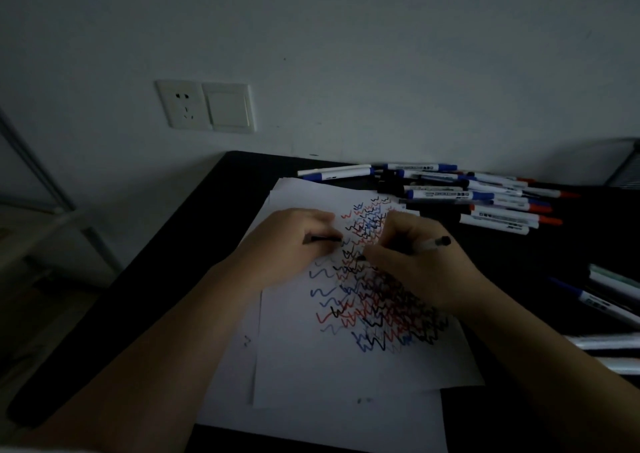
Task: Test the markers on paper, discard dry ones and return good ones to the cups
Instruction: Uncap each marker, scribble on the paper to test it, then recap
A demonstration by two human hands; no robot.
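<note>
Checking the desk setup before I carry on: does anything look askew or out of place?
The top paper sheet lies skewed across the sheet beneath. Markers lie in a loose heap by the wall, not in any cup; no cup is visible.

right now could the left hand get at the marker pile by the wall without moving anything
Probably not easily. The left hand holds a black cap, and the right hand, writing with a marker, lies between it and the marker pile.
</note>
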